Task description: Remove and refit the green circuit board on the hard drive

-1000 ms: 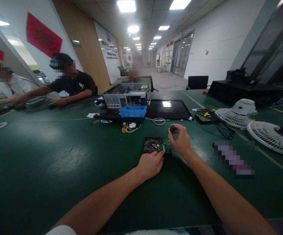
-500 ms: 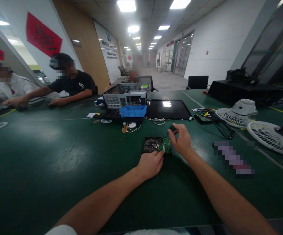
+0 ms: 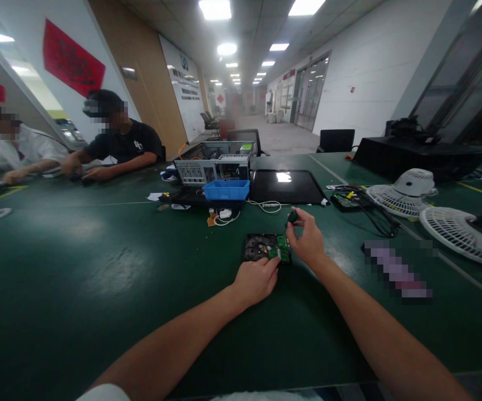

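A hard drive lies on the green table in front of me, its green circuit board facing up on the right side. My left hand grips the drive's near edge, with fingertips on the board. In my right hand is a small screwdriver with a dark green handle, pinched between thumb and fingers. Its shaft points down at the far right part of the drive. I cannot make out whether the tip touches a screw.
Beyond the drive stand an opened computer case, a blue tray and a dark flat panel. White fan parts and black cables lie to the right. Two people work at the far left.
My right hand has shifted slightly, and the screwdriver handle now stands more upright. My left hand and the drive stay put. At the left, a co-worker's outstretched arm has drawn back.
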Motion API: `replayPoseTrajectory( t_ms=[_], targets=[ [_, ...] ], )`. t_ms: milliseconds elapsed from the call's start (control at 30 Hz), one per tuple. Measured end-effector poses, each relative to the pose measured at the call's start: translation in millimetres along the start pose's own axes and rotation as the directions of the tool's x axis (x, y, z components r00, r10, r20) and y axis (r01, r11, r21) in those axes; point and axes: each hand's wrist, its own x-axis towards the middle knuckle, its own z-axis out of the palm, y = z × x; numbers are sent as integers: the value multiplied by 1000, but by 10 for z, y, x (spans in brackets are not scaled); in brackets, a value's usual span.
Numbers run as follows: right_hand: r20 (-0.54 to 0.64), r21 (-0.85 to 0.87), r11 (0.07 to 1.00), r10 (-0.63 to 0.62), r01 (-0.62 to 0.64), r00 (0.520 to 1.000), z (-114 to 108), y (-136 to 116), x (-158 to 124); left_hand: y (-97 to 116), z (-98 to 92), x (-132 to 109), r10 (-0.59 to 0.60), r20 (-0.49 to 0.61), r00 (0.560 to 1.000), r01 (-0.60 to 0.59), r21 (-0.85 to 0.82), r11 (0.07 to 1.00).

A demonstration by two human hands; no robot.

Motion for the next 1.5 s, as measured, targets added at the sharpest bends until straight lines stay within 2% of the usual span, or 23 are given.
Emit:
replayPoseTrajectory(
  t_ms=[233,433,767,1500],
  targets=[
    [-6,-98,994,-51,50,999,-19,0,28,-4,11,1,-6,-6,1000,6,-2,1000],
    [10,-98,993,-58,59,998,-66,-22,53,-1,-13,-2,-4,4,1000,4,-7,1000],
    [-39,-121,990,-77,72,996,-60,-63,62,7,17,5,-33,18,999,33,4,999],
    [11,-10,1000,-7,7,1000,-56,-26,35,10,-15,5,-21,19,1000,21,-9,1000]
  ],
)
